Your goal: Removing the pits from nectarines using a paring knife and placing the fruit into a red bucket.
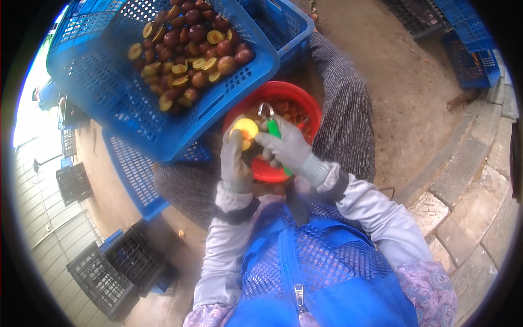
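My left hand, in a grey glove, is closed on a halved plum, its yellow cut face showing with a darker centre. Close beside it, my gloved right hand grips a green-handled pitting tool with a metal ring at its end. The ring points away from me, just right of the plum half. Both hands are over a red basin holding reddish-brown fruit pieces, partly hidden by the hands. Beyond them, a tilted blue crate holds many dark red plums, some cut and yellow inside.
The tilted crate rests by another blue crate at the back and one at the left. Black crates stand at lower left. More crates are at far right, near a stone-paved edge. My legs flank the basin.
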Demonstrator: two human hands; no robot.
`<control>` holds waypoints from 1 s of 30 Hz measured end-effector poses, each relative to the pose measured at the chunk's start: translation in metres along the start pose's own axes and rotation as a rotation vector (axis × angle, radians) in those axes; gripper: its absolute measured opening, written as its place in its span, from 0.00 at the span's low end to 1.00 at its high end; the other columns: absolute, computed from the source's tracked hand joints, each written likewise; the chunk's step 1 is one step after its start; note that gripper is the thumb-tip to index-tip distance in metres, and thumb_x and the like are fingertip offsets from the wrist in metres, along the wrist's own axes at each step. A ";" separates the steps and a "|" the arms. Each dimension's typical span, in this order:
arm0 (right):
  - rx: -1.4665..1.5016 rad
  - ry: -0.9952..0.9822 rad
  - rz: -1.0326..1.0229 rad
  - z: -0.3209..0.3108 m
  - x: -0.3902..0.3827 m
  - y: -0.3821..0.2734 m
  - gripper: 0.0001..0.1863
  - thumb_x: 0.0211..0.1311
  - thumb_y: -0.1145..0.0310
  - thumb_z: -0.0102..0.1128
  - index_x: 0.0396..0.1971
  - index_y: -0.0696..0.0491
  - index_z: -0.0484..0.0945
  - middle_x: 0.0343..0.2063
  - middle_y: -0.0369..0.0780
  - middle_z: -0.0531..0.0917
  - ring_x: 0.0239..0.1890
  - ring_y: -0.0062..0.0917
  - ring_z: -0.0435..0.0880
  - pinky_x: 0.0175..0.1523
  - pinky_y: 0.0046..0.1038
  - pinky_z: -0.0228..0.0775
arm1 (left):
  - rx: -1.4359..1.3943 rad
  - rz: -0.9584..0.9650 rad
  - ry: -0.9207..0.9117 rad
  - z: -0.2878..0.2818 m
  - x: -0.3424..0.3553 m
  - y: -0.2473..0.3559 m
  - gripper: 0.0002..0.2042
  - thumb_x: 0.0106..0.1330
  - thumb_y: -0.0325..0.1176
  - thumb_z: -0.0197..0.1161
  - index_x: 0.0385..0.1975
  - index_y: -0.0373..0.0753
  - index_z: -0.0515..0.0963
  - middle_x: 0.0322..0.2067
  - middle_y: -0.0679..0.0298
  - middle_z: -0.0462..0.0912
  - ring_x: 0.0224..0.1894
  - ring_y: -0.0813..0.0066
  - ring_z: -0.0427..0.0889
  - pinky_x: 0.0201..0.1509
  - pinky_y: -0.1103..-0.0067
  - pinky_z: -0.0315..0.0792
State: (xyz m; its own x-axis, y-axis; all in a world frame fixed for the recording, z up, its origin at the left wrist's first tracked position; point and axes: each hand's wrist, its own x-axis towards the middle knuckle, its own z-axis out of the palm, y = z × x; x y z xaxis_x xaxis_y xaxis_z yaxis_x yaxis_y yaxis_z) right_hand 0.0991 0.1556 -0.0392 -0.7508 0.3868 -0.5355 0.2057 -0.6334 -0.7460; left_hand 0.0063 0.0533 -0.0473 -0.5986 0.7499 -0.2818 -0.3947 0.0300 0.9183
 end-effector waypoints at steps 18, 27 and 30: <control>-0.087 -0.110 0.121 0.007 -0.037 0.008 0.15 0.64 0.58 0.42 0.33 0.57 0.67 0.11 0.35 0.72 0.08 0.15 0.70 0.12 0.16 0.63 | 0.158 0.149 -0.028 0.012 -0.004 -0.005 0.19 0.60 0.30 0.51 0.51 0.31 0.61 0.44 0.55 0.70 0.47 0.67 0.72 0.50 0.75 0.69; -0.080 -0.078 -0.014 0.009 -0.039 0.015 0.15 0.64 0.59 0.43 0.38 0.57 0.66 0.13 0.33 0.73 0.09 0.14 0.71 0.12 0.16 0.63 | 0.163 0.112 0.101 0.024 -0.007 -0.005 0.20 0.68 0.42 0.36 0.51 0.34 0.64 0.44 0.56 0.72 0.42 0.70 0.72 0.48 0.76 0.68; -0.099 -0.056 -0.038 0.009 -0.039 0.017 0.15 0.64 0.59 0.43 0.38 0.57 0.66 0.13 0.34 0.73 0.10 0.14 0.71 0.12 0.16 0.63 | 0.153 0.092 0.145 0.032 -0.007 -0.002 0.20 0.68 0.42 0.36 0.51 0.35 0.64 0.44 0.56 0.71 0.42 0.72 0.72 0.48 0.77 0.68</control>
State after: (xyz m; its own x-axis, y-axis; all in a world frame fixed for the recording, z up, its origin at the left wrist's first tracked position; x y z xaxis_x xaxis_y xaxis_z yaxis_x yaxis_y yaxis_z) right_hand 0.1261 0.1240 -0.0275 -0.7927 0.3691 -0.4851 0.2353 -0.5488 -0.8021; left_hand 0.0338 0.0687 -0.0384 -0.7251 0.6519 -0.2217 -0.2298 0.0744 0.9704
